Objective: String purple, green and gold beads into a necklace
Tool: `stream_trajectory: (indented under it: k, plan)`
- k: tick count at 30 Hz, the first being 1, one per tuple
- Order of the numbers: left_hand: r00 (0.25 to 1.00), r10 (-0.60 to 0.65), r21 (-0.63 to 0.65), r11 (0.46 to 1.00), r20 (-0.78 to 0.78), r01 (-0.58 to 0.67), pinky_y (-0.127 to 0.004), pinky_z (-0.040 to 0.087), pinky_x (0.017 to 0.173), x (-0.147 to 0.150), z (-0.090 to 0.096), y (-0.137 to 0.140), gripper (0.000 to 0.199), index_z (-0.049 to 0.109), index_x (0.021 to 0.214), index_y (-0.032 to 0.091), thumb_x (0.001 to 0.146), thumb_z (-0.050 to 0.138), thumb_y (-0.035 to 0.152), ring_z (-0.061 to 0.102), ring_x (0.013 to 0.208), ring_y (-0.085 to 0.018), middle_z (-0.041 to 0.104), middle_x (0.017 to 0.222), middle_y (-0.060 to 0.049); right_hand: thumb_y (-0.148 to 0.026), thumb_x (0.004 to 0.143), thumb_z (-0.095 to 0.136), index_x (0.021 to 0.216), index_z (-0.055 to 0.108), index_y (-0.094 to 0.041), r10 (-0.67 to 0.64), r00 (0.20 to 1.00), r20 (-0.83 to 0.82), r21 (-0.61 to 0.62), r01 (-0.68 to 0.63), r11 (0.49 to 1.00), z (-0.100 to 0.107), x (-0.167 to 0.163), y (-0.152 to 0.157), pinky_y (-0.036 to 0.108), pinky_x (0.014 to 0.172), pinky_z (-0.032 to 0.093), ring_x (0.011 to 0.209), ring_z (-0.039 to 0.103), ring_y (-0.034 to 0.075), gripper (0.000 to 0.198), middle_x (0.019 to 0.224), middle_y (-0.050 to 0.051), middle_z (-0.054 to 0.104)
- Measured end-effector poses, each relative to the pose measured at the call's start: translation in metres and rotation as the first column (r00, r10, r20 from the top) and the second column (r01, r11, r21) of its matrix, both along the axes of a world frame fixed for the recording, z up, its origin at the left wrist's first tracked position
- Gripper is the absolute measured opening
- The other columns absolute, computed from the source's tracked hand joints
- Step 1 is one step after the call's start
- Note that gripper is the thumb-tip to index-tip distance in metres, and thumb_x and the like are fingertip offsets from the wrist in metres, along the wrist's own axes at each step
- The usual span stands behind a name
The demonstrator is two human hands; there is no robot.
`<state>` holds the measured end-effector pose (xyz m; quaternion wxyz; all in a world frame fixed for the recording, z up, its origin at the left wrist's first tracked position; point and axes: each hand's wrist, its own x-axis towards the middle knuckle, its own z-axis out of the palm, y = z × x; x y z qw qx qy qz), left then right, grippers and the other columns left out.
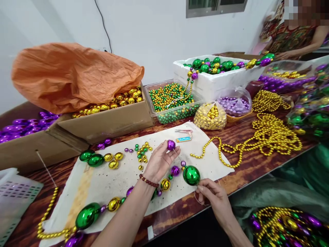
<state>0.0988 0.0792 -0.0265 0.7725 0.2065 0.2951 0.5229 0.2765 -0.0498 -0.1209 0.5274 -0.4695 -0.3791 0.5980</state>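
My left hand is half curled, thumb and fingertips gripping a purple ball while the other fingers fan loosely apart; from it the thread slants down toward a small pale-purple bead above the big green ball. My right hand is pinched at that green ball's near edge, apparently on the thread, which loops beneath my fingers; whether the fingers touch the ball too, I can't tell. The bead strand crosses the cloth toward the near left, partly behind my left forearm, and I can't make out exactly how it joins the green ball. To do this well, I'd hold the thread straight between both hands, draw it with an even pull, and let the small bead seat before the ball closes up, watching that the loop doesn't snag. The cloth lies a little askew on the wood-grained bench, sprinkled with dark specks; loose small beads sit on its far part, with snips and a little blue packet to their right. A gold bead chain sprawls at the right. Along the far side stand a cardboard box under an orange bag, a clear tub and a white foam box. Beyond are a plain white wall, a hanging black cable and a window; another person in a patterned top is at the far right.
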Motion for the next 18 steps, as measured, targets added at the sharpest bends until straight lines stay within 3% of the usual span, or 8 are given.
stream_trajectory:
  k: [18]
  plan:
    - [0.998, 0.062, 0.064, 0.996, 0.029, -0.063, -0.046, 0.046, 0.099, 0.0069, 0.0057, -0.0051, 0.015, 0.065, 0.092, 0.016, 0.08, 0.069, 0.024, 0.066, 0.094, -0.021, 0.069, 0.095, -0.005, -0.036, 0.088, 0.061, 0.077, 0.063, -0.017, -0.033, 0.999, -0.027, -0.019, 0.032, 0.999, -0.0016, -0.0022, -0.001, 0.023, 0.051, 0.036, 0.052, 0.05, 0.012, 0.022, 0.057, 0.0, 0.057]
